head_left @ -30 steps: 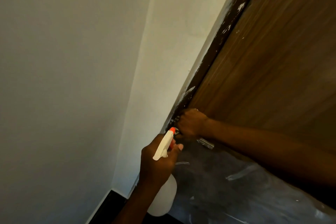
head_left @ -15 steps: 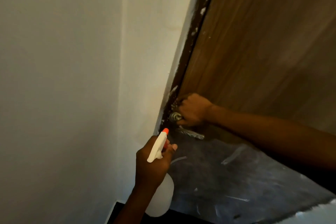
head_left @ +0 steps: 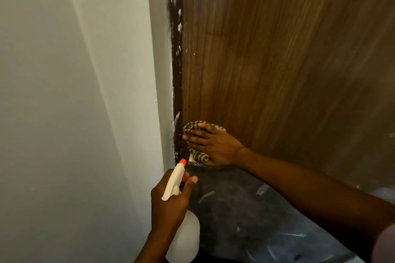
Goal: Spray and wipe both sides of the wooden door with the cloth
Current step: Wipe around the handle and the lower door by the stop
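The wooden door (head_left: 277, 60) fills the right half of the view, brown grain above and a dark grey panel (head_left: 245, 215) below. My right hand (head_left: 210, 145) lies flat with straight fingers on a striped cloth (head_left: 195, 127), pressing it against the door by its left edge, just above a metal handle plate (head_left: 192, 162). My left hand (head_left: 170, 200) grips a white spray bottle (head_left: 183, 239) with an orange nozzle (head_left: 182, 162), pointed up toward the door edge.
A dark door frame (head_left: 177, 70) smeared with white paint runs down beside the door. White walls (head_left: 74, 102) meet in a corner on the left. White streaks mark the grey lower panel.
The view has swung so the door edge stands upright. My right hand went from a curled grip near the handle to a flat palm pressing the cloth slightly higher. The bottle stayed put.
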Demonstrator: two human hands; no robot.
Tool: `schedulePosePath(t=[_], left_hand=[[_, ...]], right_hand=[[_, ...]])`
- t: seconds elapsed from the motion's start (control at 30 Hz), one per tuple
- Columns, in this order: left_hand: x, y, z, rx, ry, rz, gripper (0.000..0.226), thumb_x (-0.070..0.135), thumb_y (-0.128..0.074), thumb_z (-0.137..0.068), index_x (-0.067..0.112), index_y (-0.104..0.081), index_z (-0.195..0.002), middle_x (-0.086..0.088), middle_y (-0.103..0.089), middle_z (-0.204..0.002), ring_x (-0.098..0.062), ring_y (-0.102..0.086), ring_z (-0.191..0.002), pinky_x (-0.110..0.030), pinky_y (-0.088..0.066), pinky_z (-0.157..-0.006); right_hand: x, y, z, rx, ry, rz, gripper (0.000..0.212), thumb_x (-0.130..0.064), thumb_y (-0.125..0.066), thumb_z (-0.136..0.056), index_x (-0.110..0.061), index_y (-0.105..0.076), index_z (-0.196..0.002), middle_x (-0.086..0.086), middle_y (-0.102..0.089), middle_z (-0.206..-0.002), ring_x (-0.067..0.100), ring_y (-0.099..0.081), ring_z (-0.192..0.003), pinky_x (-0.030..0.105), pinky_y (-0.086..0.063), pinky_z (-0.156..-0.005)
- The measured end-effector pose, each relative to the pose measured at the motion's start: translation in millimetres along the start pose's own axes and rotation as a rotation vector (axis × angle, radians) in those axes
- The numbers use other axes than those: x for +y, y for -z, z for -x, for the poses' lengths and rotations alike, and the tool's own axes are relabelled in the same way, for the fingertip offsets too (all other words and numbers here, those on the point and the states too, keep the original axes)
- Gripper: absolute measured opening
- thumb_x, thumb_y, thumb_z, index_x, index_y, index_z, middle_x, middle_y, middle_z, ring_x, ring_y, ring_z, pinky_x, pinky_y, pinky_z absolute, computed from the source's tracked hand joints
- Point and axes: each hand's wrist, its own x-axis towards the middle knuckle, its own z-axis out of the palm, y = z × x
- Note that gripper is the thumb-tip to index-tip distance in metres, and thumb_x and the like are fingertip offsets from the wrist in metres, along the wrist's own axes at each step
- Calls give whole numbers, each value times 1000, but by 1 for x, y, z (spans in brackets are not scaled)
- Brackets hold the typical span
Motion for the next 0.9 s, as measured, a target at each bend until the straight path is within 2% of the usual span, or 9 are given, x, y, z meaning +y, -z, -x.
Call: schedulePosePath(t=[0.07,0.17,0.23,0.33,0.4,0.5,0.63,0.8,0.9], left_hand=[[3,-4,2,12,26,-10,51,21,-66,-82,10,-48,-129,-13,-57,-127,-25,-57,-106,-40,-42,-100],[5,-8,9,-56,-49,16,48,42,-68,-78,27,-52,-121,8,-61,-113,-1,-60,-100,-16,-44,-92],[7,-9,8,-42,-19,6,63,60,-66,-69,25,-51,-119,6,-60,-113,-9,-60,-98,-24,-44,-96],[8,-8,1,-14,54,-59,55,29,-66,-81,11,-47,-129,-13,-56,-128,-31,-56,-112,-41,-42,-100],[10,-7,0,-24,35,-59,59,35,-67,-77,13,-48,-128,-12,-57,-127,-29,-57,-110,-42,-43,-98],[10,-4,-7,-23,28,-6,77,66,-62,-59,21,-47,-120,-7,-59,-122,-25,-58,-104,-41,-45,-97],[8,-3,-25,-38,43,-64,57,33,-69,-77,14,-49,-128,-11,-58,-127,-27,-59,-109,-39,-44,-98],[3,-4,-34,-60,3,-91,61,37,-69,-77,16,-48,-131,-8,-58,-128,-25,-59,-110,-34,-44,-97],[-4,-3,-34,-69,-16,-103,61,40,-68,-78,18,-47,-131,-5,-57,-129,-24,-58,-111,-34,-45,-96]], right_hand=[[-8,-5,-15,-16,73,67,67,-61,-36,-96,-22,-36,-150,1,-26,-160,24,-13,-150,43,26,-114],[-18,-8,-24,-60,64,48,66,-61,-32,-98,-21,-35,-151,2,-26,-160,23,-12,-151,41,32,-110],[-13,-10,-14,-60,67,-12,65,-59,-29,-98,-20,-39,-149,2,-27,-160,22,-13,-151,41,23,-116],[2,-22,16,-25,89,-83,68,-58,-21,-96,-20,-39,-149,1,-28,-159,19,-16,-150,41,8,-121],[5,-31,30,-21,79,-102,68,-57,-25,-95,-20,-36,-151,0,-27,-160,18,-17,-150,41,4,-122],[-5,-30,15,-20,49,-99,69,-59,-27,-95,-20,-37,-151,2,-29,-159,20,-18,-149,42,5,-122],[-29,-18,-36,-29,-37,-134,73,-61,-27,-95,-15,-37,-150,6,-30,-159,23,-17,-150,41,18,-118],[-39,-21,-32,-15,-30,-259,75,-59,-13,-94,-14,-36,-151,8,-29,-159,22,-18,-150,41,6,-121],[-41,-28,-10,14,-44,-342,71,-58,-22,-95,-15,-40,-149,7,-37,-155,21,-28,-146,36,6,-121]])
